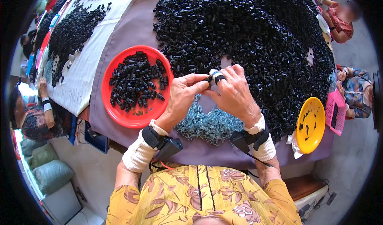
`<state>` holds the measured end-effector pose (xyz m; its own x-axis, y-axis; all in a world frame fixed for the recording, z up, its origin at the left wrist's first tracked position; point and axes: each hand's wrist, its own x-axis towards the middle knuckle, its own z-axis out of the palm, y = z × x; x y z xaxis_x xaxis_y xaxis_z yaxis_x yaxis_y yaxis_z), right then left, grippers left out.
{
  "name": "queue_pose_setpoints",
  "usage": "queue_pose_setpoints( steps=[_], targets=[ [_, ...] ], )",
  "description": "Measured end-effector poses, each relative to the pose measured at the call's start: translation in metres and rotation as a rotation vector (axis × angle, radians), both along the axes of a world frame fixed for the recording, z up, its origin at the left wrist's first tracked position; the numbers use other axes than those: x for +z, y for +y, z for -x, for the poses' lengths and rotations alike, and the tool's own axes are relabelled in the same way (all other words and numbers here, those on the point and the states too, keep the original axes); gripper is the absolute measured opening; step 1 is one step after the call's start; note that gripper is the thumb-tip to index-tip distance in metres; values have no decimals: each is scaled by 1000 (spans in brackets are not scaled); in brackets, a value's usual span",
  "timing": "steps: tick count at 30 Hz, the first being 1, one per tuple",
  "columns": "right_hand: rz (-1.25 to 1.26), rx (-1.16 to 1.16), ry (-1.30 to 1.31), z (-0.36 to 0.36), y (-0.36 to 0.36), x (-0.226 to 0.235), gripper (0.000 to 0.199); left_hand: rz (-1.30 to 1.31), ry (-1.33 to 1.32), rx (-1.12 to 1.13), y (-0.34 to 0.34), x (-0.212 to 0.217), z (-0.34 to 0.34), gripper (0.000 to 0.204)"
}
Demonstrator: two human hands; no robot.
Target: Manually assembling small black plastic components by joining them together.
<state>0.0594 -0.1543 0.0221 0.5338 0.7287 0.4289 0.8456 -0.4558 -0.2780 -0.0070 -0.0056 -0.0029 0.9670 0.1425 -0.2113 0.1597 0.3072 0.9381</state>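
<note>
My left hand (184,94) pinches a small black plastic part (208,79) between thumb and fingertips. My right hand (235,90) meets it there, its thumb and wrapped index finger closed at the same part, which the fingers largely hide. A white wrap with a dark band (217,77) covers that right finger. Below the hands lies a heap of tiny bluish metal pieces (209,123) that look like springs. Just left of my left hand, a round red tray (113,115) holds many black plastic pieces (135,81). Beyond both hands spreads a large pile of loose black plastic parts (239,29).
At right, a yellow plate (315,139) with a few black pieces sits near a pink basket (338,109). Grey-purple cloth (127,35) covers the table. Another table (81,79) with black parts stands left. Other people (40,117) sit or stand at both sides.
</note>
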Motion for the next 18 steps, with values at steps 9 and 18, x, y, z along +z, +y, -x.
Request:
queue_pose_setpoints(
  steps=[9, 18],
  targets=[
    [-87, -50, -44, -2, 3, -7, 20, 287, 91, -36, -1, -4, 1, 23],
    [-72, -55, 9, -3, 3, -10, 21, 298, 74, -109, 1, -7, 1, 22]
  ],
)
